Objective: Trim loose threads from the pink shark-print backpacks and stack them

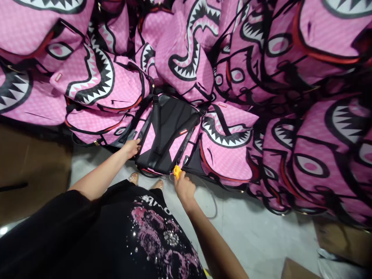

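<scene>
A pink backpack [167, 133] lies back-side up at the foot of a big pile, its black padded back panel and black straps facing me. My left hand [131, 148] grips its lower left edge, fingers curled on the fabric. My right hand [183, 188] is closed round a small yellow tool [177, 171], held at the backpack's lower right corner. A thin clear thread or cord trails from that spot across the floor.
A heap of pink backpacks [95, 77] printed with black-and-white shark mouths fills the upper frame and right side. Grey floor [252, 232] lies below. Brown cardboard [31, 170] sits at left, another box [299, 271] at lower right. My feet [147, 181] show below the bag.
</scene>
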The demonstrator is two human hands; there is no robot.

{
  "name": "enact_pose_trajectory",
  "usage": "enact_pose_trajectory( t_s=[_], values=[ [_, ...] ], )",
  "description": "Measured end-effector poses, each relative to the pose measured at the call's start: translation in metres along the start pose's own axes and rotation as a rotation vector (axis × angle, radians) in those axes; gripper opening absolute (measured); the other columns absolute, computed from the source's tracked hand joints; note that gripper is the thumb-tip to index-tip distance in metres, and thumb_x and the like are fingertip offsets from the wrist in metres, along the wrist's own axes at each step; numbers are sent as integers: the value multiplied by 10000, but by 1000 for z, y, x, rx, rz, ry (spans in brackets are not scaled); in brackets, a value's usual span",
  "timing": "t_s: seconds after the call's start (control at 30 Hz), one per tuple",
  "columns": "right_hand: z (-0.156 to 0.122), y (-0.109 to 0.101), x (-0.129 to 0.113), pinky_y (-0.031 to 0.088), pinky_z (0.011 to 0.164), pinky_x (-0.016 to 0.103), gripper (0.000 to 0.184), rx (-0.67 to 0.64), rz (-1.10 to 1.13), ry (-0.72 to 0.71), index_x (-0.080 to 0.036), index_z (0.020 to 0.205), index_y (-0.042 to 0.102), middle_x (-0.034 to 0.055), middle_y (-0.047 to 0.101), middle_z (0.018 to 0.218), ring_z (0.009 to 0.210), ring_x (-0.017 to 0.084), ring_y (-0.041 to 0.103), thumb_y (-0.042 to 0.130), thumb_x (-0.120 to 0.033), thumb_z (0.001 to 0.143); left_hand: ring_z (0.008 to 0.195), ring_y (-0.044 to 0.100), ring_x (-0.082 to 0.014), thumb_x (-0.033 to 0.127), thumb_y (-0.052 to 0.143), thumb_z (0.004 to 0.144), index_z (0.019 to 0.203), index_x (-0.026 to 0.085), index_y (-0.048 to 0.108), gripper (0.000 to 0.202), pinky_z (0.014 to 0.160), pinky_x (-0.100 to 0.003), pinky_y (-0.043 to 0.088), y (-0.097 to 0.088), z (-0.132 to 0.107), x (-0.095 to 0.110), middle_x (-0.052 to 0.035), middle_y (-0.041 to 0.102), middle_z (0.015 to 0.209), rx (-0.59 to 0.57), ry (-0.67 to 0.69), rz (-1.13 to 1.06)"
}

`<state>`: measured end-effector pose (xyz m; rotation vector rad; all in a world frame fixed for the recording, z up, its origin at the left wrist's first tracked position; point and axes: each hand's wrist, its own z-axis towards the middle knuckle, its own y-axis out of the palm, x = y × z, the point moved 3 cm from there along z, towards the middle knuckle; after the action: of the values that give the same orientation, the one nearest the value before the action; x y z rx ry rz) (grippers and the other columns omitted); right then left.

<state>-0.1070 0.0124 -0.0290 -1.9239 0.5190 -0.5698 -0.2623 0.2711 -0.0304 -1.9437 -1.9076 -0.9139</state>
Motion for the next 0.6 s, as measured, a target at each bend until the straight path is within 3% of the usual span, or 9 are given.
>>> enact_pose_trajectory(
  t_s=[0.13, 0.27, 0.47, 0.6],
  values=[
    [9, 32, -10, 434, 617, 268, 423, 90, 24, 43, -94, 1162, 502, 125, 649, 855, 767, 227, 701, 308, -447, 1032, 582, 573, -150, 286, 618, 895, 914, 153, 613, 134, 667, -296, 535, 3, 8, -7, -20, 587, 648, -28, -91, -76],
    [7, 46, -8, 397, 610, 259, 383, 142, 28, 42, -111, 1169, 492, 104, 648, 852, 758, 214, 691, 342, -434, 1029, 626, 625, -173, 330, 605, 909, 955, 139, 638, 200, 764, -344, 565, 2, 8, -16, -34, 619, 675, -69, -147, -136],
    [10, 48, -5, 380, 591, 267, 413, 125, 24, 80, -106, 1223, 483, 104, 660, 872, 745, 218, 689, 385, -449, 1015, 949, 716, -274, 505, 415, 978, 1243, 96, 605, 523, 984, -449, 513, 14, 14, -24, -137, 741, 920, -458, -235, -336],
    [18, 43, -8, 324, 530, 247, 409, 4, 58, 125, -91, 1258, 457, 103, 680, 848, 706, 202, 690, 366, -416, 1027, 1076, 692, -306, 564, 314, 985, 1347, 78, 540, 646, 1059, -487, 458, 13, 26, -31, -167, 749, 1029, -517, -327, -353]
  ],
)
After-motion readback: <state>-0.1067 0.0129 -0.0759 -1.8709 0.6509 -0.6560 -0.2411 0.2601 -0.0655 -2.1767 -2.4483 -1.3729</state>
